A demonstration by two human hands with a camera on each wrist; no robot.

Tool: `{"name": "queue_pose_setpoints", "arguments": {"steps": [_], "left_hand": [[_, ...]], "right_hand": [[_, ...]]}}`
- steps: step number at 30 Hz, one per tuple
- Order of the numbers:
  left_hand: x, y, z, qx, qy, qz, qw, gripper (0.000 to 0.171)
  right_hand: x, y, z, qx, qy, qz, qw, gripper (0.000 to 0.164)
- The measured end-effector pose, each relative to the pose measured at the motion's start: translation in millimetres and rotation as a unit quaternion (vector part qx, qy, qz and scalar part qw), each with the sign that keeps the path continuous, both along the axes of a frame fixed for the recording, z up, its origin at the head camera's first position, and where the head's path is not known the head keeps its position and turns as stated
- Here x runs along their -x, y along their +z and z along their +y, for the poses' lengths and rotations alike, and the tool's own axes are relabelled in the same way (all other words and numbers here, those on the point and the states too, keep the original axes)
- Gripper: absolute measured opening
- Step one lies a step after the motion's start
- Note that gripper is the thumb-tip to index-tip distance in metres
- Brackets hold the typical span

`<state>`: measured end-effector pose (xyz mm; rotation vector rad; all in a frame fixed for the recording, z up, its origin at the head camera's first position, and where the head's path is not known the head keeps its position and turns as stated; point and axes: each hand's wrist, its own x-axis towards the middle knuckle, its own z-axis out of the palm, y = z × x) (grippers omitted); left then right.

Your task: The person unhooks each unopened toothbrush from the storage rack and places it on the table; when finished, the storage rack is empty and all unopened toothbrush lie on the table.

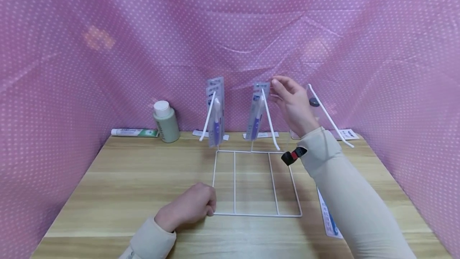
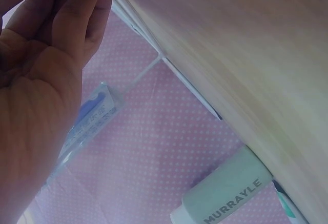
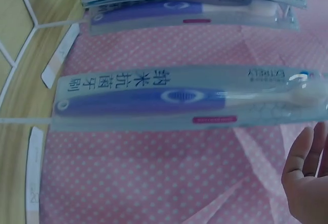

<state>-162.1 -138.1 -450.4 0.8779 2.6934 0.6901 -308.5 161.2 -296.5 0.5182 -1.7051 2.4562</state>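
The white wire rack (image 1: 234,183) stands on the table with hooks that point forward. My left hand (image 1: 192,205) grips its front left corner, fingers curled at the wire. From the middle hook hangs a packaged purple toothbrush (image 3: 195,101). Beside the upper right edge of that pack is my right hand (image 1: 292,101), its fingers loosely bent and the fingertips right at the edge. Two similar toothbrush packs (image 1: 215,115) hang on the left hook. On the right, the hook (image 1: 328,113) carries no pack.
A green bottle (image 1: 167,125) with a white cap and a toothpaste tube (image 1: 134,132) are at the back left. Another toothbrush pack (image 1: 328,219) lies on the table, partly under the right forearm. Flat white cartons (image 1: 347,134) lie along the pink dotted curtain (image 1: 143,51).
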Motion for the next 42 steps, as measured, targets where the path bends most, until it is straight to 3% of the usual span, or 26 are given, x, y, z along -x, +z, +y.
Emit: {"name": "queue_pose_setpoints", "arguments": {"steps": [9, 18, 26, 31, 42], "left_hand": [[-1.2, 6.6, 1, 0.0, 0.004, -0.008, 1.0, 0.026], [-2.3, 5.5, 1, -0.003, 0.005, -0.011, 0.9999, 0.026], [-1.0, 5.4, 2, 0.0, 0.003, -0.011, 0.9999, 0.026], [-0.5, 4.4, 1, -0.002, 0.001, -0.002, 1.0, 0.026], [-0.6, 2.1, -1, -0.01, -0.004, 0.001, 0.9999, 0.026]], "right_hand": [[-0.9, 1.2, -10, -0.038, -0.021, -0.011, 0.999, 0.009], [-10.3, -2.4, -7, -0.066, -0.011, -0.006, 0.998, 0.005], [-51.5, -7.9, 6, -0.069, 0.027, 0.016, 0.997, 0.006], [-80.3, -11.6, 7, -0.078, 0.044, 0.05, 0.995, 0.017], [-141.7, -6.8, 11, -0.166, 0.021, 0.105, 0.98, 0.027]]}}
